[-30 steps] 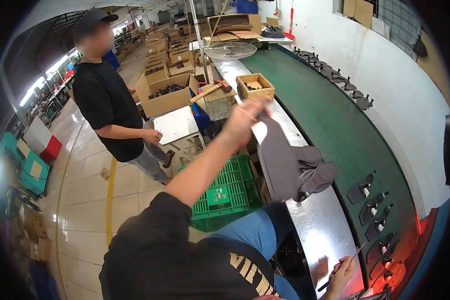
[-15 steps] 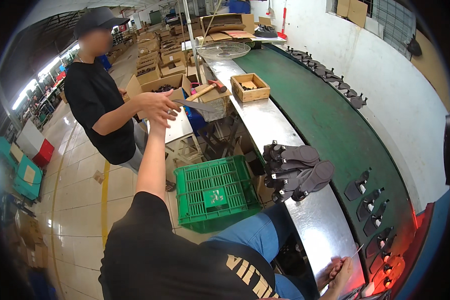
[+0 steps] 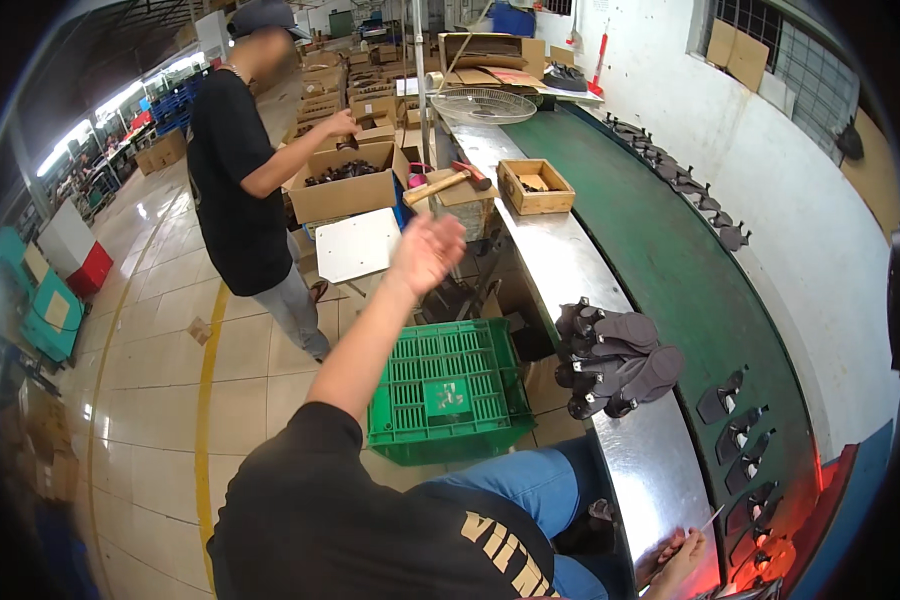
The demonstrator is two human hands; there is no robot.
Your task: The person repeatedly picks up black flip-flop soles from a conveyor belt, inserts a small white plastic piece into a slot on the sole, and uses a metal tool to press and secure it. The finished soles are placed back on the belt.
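Note:
My left hand (image 3: pixel 430 252) reaches forward over the green crate, slightly blurred, palm partly showing and fingers apart, holding nothing. Low at the right, my right hand (image 3: pixel 678 558) is closed around a thin pale stick (image 3: pixel 712 517) at the edge of the metal table (image 3: pixel 642 450). Farther along that table, nearer the middle, lies a stack of dark sole-shaped shoe parts (image 3: pixel 625 362) with black heel-like ends. The green plastic crate (image 3: pixel 450 395) stands on the floor below my left forearm.
A co-worker (image 3: pixel 235 170) in black stands beyond my left arm, one hand above a carton of dark parts (image 3: pixel 345 190). A hammer (image 3: pixel 440 185) lies near a wooden box (image 3: pixel 536 187). Dark shoe parts (image 3: pixel 740 440) line the green conveyor belt (image 3: pixel 610 220); red light glows at its near end.
My left hand has moved right, away from the co-worker's hand and a flat grey strip, which is now out of sight. The co-worker's hand has drawn back over the carton. My right hand stays put.

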